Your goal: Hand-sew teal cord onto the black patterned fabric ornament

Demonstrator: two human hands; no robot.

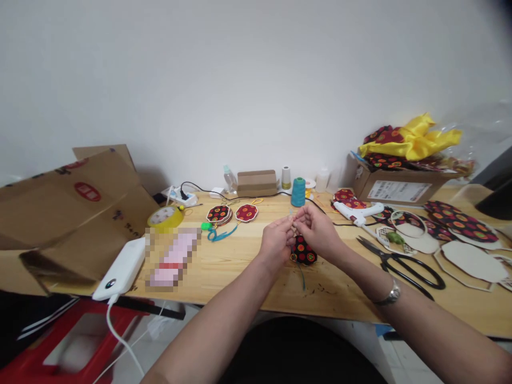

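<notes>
My left hand (277,237) and my right hand (317,230) meet over the table, fingertips pinched close together. What they pinch is too small to make out; a bit of light blue shows just above the fingertips. Directly below them is a black fabric piece (304,252) with red and green flower dots, partly covered by my left hand. A teal cord (302,278) trails from its lower edge. Whether the piece hangs from my fingers or rests on the wood, I cannot tell. Behind the hands stands a cone of teal thread (298,192).
Black-handled scissors (394,261) lie right of my right arm, near a white glue gun (357,213) and pale cut shapes (474,261). Finished patterned pieces (247,213), yellow tape (165,215) and a power bank (120,269) are leftward. Cardboard boxes (400,186) flank the table.
</notes>
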